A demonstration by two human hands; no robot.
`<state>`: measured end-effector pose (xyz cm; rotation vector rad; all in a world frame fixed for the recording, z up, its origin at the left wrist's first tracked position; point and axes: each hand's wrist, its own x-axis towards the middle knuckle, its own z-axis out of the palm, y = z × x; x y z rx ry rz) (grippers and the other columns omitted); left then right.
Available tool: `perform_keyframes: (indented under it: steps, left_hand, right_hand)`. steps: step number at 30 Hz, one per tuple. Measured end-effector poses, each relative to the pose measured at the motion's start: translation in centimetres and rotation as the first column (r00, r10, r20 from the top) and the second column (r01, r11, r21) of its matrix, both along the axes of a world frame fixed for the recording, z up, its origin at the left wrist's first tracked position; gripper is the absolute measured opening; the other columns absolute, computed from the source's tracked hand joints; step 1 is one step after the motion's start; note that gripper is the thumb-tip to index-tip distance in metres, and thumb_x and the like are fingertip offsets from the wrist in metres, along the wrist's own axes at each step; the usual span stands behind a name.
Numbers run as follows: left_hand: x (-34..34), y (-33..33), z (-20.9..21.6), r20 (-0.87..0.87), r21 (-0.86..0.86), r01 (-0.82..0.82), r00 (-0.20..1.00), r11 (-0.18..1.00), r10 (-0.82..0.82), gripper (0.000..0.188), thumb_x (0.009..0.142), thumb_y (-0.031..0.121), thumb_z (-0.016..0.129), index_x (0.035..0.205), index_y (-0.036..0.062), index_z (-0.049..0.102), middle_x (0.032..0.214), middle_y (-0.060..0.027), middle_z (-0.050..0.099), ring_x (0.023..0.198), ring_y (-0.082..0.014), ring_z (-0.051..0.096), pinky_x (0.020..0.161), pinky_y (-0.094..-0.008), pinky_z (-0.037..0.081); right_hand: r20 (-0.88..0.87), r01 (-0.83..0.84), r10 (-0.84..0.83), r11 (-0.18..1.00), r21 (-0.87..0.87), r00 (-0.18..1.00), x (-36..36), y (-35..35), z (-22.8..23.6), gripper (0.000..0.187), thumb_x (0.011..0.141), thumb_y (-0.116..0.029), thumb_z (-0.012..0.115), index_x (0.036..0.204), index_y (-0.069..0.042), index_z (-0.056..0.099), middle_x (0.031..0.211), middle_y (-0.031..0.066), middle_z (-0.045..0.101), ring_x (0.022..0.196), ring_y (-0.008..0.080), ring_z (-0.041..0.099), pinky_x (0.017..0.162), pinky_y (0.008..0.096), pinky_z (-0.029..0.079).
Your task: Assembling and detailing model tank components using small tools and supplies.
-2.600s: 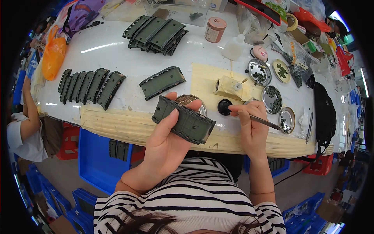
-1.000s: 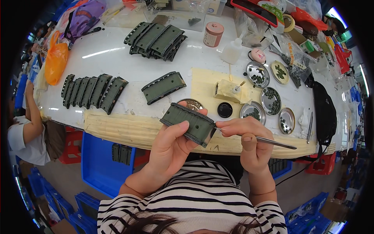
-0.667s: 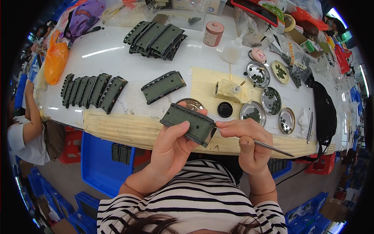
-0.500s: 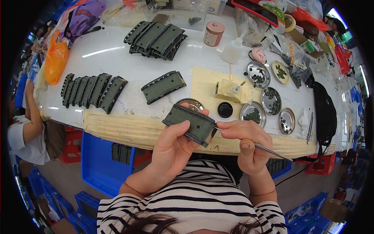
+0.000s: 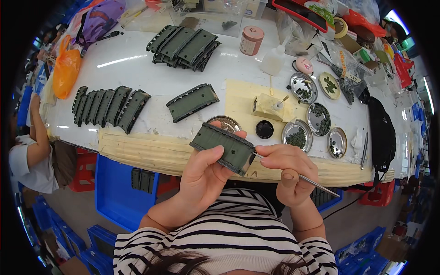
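My left hand (image 5: 204,172) grips a dark green curved plastic piece (image 5: 224,146) with ridged long edges, thumb on its face and fingers behind it. The piece is tilted over the table's front edge. In my right hand (image 5: 295,172) is a pair of metal tweezers (image 5: 316,184). Its tip reaches the right end of the piece, near a small hole; whether the tip grips anything is too small to tell. A similar green piece (image 5: 192,102) lies just beyond, with a row of them (image 5: 120,107) to the left and a stack (image 5: 183,46) at the back.
Metal dishes (image 5: 297,136) of small green parts stand at the right, near a round black cap (image 5: 264,129) and a bottle in a yellow block (image 5: 270,106). Second tweezers (image 5: 364,151) lie beside a black bag (image 5: 382,133). A blue tray (image 5: 121,192) sits below the table's left front.
My right hand has shifted slightly left, and the tail of the tweezers has dropped a little. The green piece in my left hand has turned slightly.
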<state>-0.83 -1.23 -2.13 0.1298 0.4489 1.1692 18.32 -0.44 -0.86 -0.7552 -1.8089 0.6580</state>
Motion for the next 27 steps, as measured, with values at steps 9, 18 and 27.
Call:
perform_keyframes:
  steps: [9,18,27]
  left_hand:
    - [0.3,-0.3,-0.2,-0.011,0.056,-0.017,1.0,0.998,0.017,0.047,0.091,0.006,0.048,0.135,0.0167,0.033,0.133,-0.0215,0.046,0.117,-0.0271,0.055,0.094,-0.0405,0.051]
    - [-0.1,0.4,-1.2,0.016,0.189,0.051,0.998,0.981,-0.055,0.058,0.086,0.007,0.052,0.138,0.0179,0.03,0.132,-0.0214,0.047,0.117,-0.0302,0.054,0.095,-0.0456,0.05]
    - [-0.2,0.8,-1.5,-0.004,0.213,0.083,0.996,0.973,-0.084,0.06,0.083,0.007,0.055,0.137,0.0152,0.029,0.127,-0.0227,0.05,0.113,-0.031,0.056,0.094,-0.0457,0.05]
  right_hand:
    - [-0.021,0.046,-0.045,0.997,0.062,0.999,-0.4,-0.7,-0.5,0.024,0.095,-0.012,0.048,0.097,0.005,0.065,0.099,0.0208,0.066,0.087,0.0286,0.066,0.073,0.032,0.054]
    - [0.046,0.002,-0.011,0.98,0.198,0.999,-0.6,-1.5,-0.1,0.022,0.091,-0.008,0.055,0.108,0.005,0.061,0.099,0.018,0.064,0.096,0.0343,0.065,0.077,0.0363,0.055]
    - [0.09,0.025,-0.045,0.977,0.212,0.995,-0.4,-2.2,-0.2,0.024,0.086,-0.004,0.058,0.108,0.005,0.06,0.097,0.0151,0.063,0.098,0.0348,0.065,0.079,0.0378,0.056]
